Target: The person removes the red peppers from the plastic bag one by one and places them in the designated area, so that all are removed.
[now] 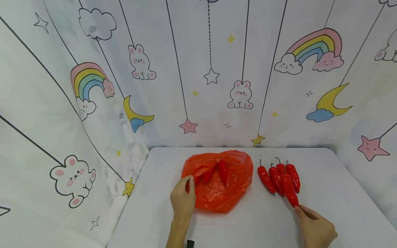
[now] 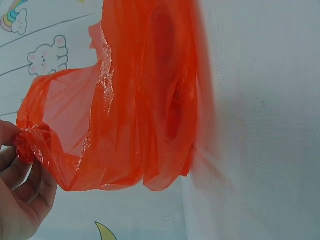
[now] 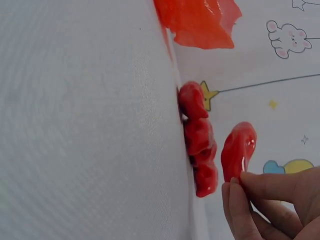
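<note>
My left hand pinches the left edge of a crinkly red plastic bag, bunching the film between thumb and fingers, as the left wrist view shows. Inside the bag's mouth lie several red chili peppers, partly covered by the film. With thumb and fingertips, my right hand holds one red chili pepper by its near end. In the right wrist view this held pepper is raised off the table. Just beyond it, several more chili peppers lie side by side, stems pointing away.
A white table carries everything. Behind and beside it hangs a pale cloth printed with rabbits, stars and rainbows. A small black object shows beside the left forearm at the bottom edge.
</note>
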The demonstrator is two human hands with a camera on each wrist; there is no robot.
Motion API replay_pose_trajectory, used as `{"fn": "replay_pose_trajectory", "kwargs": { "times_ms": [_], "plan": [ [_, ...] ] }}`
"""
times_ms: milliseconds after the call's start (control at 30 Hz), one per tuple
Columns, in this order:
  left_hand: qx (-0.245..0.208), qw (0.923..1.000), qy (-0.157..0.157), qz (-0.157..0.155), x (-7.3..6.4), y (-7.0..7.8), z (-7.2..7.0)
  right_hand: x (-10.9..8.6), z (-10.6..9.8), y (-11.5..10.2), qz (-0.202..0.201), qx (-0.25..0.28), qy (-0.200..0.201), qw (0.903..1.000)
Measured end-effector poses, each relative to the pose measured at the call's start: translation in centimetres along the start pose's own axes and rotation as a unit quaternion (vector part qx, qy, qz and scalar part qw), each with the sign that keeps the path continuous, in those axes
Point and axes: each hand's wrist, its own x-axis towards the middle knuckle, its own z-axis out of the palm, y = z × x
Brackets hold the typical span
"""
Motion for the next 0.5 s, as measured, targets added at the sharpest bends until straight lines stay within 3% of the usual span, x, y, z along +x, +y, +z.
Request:
{"fn": "replay_pose_trajectory", "kwargs": {
  "times_ms": [500],
  "plan": [
    [0.001, 1.0000, -0.005, -0.002, -0.03, 0.05, -0.03, 0.25, -0.67, 0.61, 0.019, -0.013, 0.014, 0.9996]
  ]
}}
